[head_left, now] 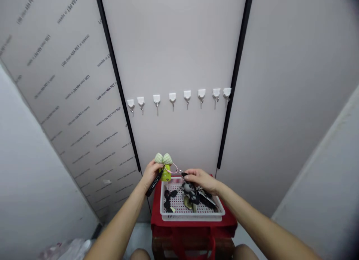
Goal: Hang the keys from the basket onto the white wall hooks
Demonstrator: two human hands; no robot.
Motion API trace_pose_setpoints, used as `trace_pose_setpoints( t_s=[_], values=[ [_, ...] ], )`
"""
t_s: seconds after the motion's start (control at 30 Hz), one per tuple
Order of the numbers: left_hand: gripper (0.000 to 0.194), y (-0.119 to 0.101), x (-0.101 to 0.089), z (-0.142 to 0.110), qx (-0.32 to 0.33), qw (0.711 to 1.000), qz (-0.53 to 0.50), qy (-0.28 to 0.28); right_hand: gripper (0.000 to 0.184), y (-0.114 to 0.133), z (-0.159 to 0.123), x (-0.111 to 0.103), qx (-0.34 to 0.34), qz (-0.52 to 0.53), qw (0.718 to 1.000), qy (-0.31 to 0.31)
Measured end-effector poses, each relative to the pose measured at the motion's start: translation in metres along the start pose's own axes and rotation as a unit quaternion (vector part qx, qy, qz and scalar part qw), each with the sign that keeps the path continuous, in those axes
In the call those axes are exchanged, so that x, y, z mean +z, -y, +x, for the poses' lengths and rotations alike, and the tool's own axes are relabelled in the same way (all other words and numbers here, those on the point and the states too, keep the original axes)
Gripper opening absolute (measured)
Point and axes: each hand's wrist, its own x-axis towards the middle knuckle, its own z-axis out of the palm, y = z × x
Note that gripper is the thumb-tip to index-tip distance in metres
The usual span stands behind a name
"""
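My left hand (pixel 150 176) is closed on a keychain that has a green checked bow (pixel 163 158), a yellow-green charm (pixel 166 173) and a black strap with white lettering (pixel 154 183). A pink loop (pixel 173 168) runs from it toward a metal ring by my right hand. My right hand (pixel 202 179) pinches a dark keychain, and a grey figure charm (pixel 188 188) hangs just below those fingers. I cannot tell whether the two keychains are linked. Both hands are above a white perforated basket (pixel 193 217), where black pieces (pixel 168 200) and other keychains (pixel 208 201) lie.
Several white adhesive hooks (pixel 172 98) form a row on the pale panel, between two black strips (pixel 117 77). Under the basket is a red cloth bag (pixel 162 222) on a dark stool (pixel 193 247). A plastic bag (pixel 70 249) lies at lower left. Walls stand close on both sides.
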Motion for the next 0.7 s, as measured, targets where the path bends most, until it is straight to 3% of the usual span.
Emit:
trace_pose_setpoints(
  t_s=[0.13, 0.33, 0.4, 0.5, 0.6, 0.7],
  values=[
    [0.020, 0.004, -0.006, -0.001, -0.018, 0.996, 0.087, -0.020, 0.023, 0.026, 0.001, -0.013, -0.024, -0.097, 0.995, -0.023],
    [0.042, 0.002, 0.028, -0.001, 0.002, 0.983, 0.140, 0.117, 0.018, 0.065, 0.012, -0.003, -0.071, -0.340, 0.938, -0.022],
    [0.041, 0.000, 0.037, 0.001, -0.011, 0.982, 0.123, 0.143, 0.023, 0.073, 0.016, -0.002, -0.067, -0.339, 0.938, -0.028],
    [0.031, -0.004, 0.040, 0.003, -0.016, 0.987, 0.112, 0.117, 0.032, 0.081, 0.018, -0.012, -0.044, -0.284, 0.958, -0.006],
    [0.030, -0.010, 0.033, 0.002, -0.023, 0.988, 0.125, 0.090, 0.024, 0.086, 0.016, -0.028, -0.029, -0.240, 0.970, -0.007],
    [0.032, -0.011, 0.026, 0.001, -0.048, 0.980, 0.167, 0.096, 0.016, 0.090, 0.016, -0.030, -0.041, -0.210, 0.976, -0.033]
  ],
)
